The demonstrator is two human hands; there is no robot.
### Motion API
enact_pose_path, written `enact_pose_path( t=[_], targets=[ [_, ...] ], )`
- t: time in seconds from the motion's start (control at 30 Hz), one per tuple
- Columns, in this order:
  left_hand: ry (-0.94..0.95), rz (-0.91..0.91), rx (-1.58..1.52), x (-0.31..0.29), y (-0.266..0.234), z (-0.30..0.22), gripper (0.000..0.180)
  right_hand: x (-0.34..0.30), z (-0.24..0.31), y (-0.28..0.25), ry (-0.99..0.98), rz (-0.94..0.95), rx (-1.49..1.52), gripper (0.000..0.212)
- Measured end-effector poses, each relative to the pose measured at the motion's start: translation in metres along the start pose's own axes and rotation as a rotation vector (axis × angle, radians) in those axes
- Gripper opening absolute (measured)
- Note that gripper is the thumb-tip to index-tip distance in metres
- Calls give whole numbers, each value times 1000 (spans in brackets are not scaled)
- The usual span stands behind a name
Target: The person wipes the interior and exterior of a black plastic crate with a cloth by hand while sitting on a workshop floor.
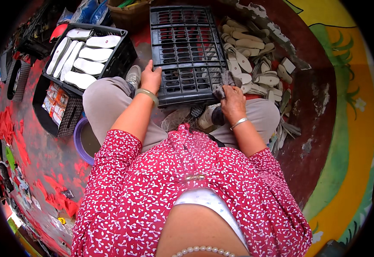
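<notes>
Across the left spreads the floor [37,162], red patches over grey, with a painted surface [345,141] in yellow, green and orange curving up the right. Now the big one: a black plastic crate [185,97], right in front of the seated person, above the shoes, gridded face toward the camera with oval slots showing behind; what bears its weight can't be told. The hands are apart, one on each side of it! The left hand [152,78] grips the left edge, thumb up on the rim; the right hand [233,102] is closed on a grey cloth [226,84], pressed to the near right corner.

Off to the right, a loose heap of whitish sole-shaped pieces [248,43] lies jumbled, partly hidden by the crate. Over on the left, a second black crate [126,53] is loaded with white soles [93,54], some flat, some leaning lengthwise, small reddish marks on a few, too tiny to read. Just below it sits a dark checkered bin [70,118], and inside, orange-and-white printed packets [55,103], their lettering too small to make out. At the top, a brown basket [131,18] carries something green and yellow. Beside the person's left knee, a purple basin [78,139], partly covered by the sleeve, shows a murky brownish inside.
</notes>
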State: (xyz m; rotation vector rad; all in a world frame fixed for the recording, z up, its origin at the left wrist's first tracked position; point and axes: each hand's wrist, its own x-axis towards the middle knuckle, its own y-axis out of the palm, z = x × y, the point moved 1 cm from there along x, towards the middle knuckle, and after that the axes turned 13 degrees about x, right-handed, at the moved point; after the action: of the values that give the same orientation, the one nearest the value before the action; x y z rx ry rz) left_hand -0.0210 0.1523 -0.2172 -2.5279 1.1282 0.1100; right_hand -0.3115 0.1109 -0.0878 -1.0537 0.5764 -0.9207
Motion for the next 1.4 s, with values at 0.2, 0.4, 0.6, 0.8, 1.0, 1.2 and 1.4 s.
enact_pose_path(
  t=[0.2, 0.4, 0.6, 0.8, 1.0, 1.2, 1.4],
  targets=[
    [76, -138, 336, -19, -2, -23, 50, 6, -24, 22, -141, -74, -79, 58],
    [39, -161, 264, -27, -7, -27, 44, 46, -31, 26, -145, -9, 16, 65],
    [0, -148, 127, -21, -5, -19, 43, 60, -29, 19, -102, 16, -61, 61],
    [-24, -149, -49, -17, -5, -11, 43, 33, -16, -3, -114, 138, 7, 50],
    [-153, -57, -24, -38, -10, -59, 45, 11, -42, 22, -152, 116, 54, 61],
    [-32, -146, 13, -24, -7, -21, 42, 66, -28, 34, -112, 70, -9, 64],
    [-56, -102, -26, -28, -10, -25, 43, 131, -19, 28, -67, 113, -54, 61]
  ],
)
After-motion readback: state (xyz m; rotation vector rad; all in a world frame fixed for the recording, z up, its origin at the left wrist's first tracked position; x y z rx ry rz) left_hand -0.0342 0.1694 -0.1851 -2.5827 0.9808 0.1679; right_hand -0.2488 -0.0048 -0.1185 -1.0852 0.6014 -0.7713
